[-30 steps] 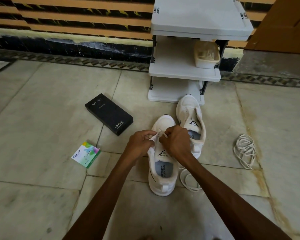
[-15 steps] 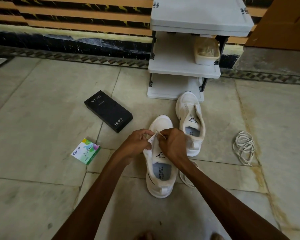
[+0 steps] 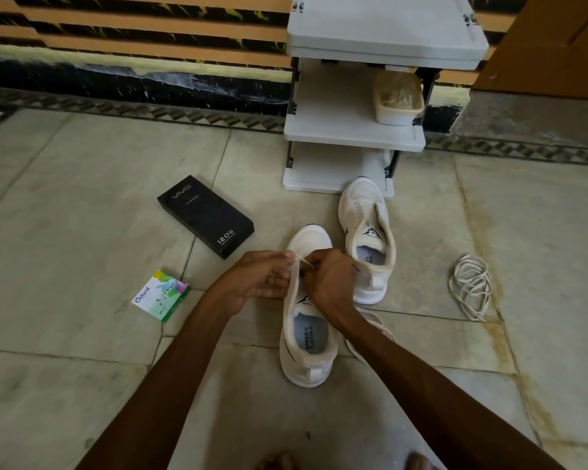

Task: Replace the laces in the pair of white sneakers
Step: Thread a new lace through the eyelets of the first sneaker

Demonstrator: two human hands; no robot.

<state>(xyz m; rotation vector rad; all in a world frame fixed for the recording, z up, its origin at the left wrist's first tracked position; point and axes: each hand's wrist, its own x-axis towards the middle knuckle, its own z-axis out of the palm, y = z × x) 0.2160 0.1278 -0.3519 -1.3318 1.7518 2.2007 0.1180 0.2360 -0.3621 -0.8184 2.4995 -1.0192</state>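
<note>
— White lace tip, is that what you have there?

— Yes. My right hand (image 3: 328, 281) pinches the lace (image 3: 305, 261) between thumb and fingers (image 3: 314, 257), just over the front of the near sneaker (image 3: 306, 362). The thin end pokes out toward my left hand (image 3: 252, 281).

— And the left?

— Its fingers (image 3: 276, 280) are curled round the left eyelet flap of that same sneaker and grip it. The two hands almost meet above the tongue.

— How far is the lace threaded?

— I cannot tell; my hands hide the front eyelets.

— Where does that sneaker sit?

— On the marble floor (image 3: 65, 232) straight ahead of me, toe pointing away, heel toward me. The insole reads "SPEED FLEXIBLE".

— And its partner?

— The far sneaker (image 3: 367, 228) stands just beyond it to the right, heel near my right wrist, toe at the foot of a white shelf rack (image 3: 353, 139). A lace loop (image 3: 370, 322) lies on the floor under my right forearm, just beside the near sneaker.

— Anything further out?

— Well off to the right, a loose coil of white laces (image 3: 470, 286). To the left, a black vivo box (image 3: 206, 215), and nearer me a small Odonil pack (image 3: 160, 295). A cream tub (image 3: 398, 101) sits on the rack's middle shelf.
</note>
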